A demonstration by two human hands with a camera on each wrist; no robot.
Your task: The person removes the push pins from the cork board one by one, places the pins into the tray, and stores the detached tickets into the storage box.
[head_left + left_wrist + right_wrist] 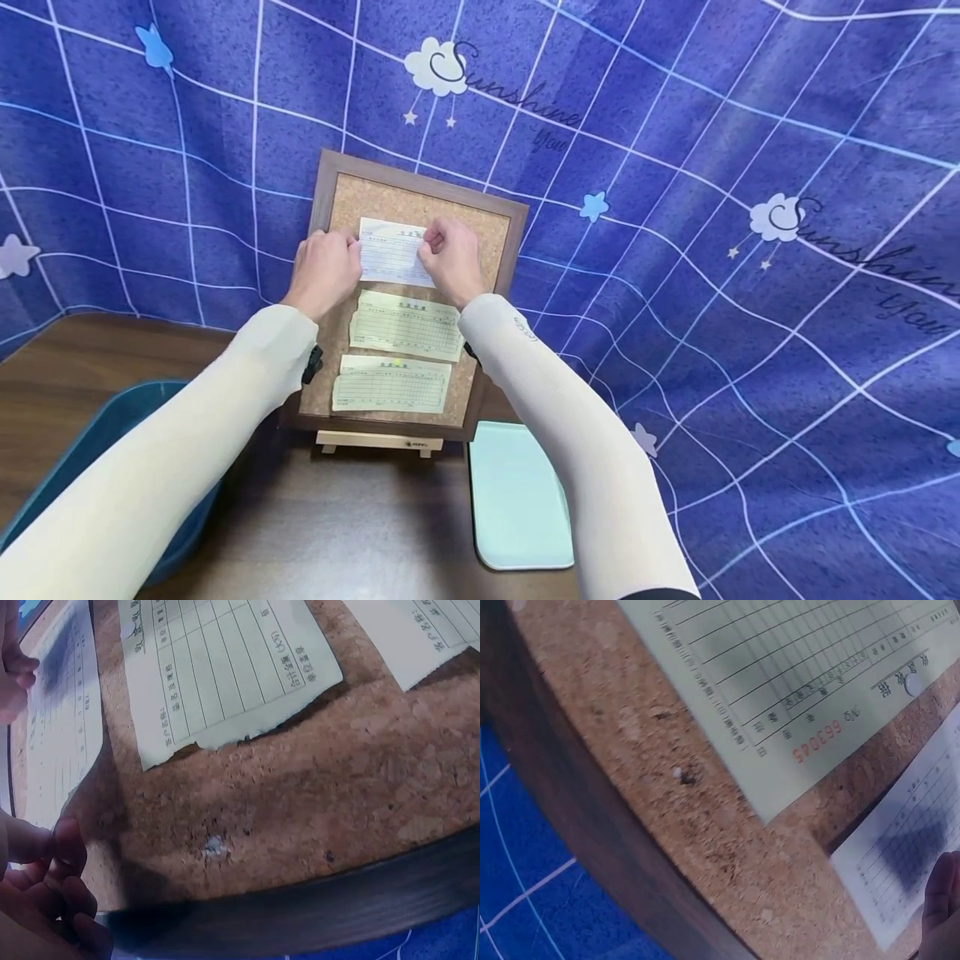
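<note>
Corkboard [375, 193] stands upright; two pale green slips [405, 325] hang on its middle and lower parts, with the white slip [390, 250] above them near the top. Left hand [326, 267] pinches the white slip's left edge; right hand [456, 258] has fingers curled at its right part, cannot tell whether pinching anything; step in hand, by judgement: fixing this slip; next move probably calls for holding it level while fastening its top.
</note>
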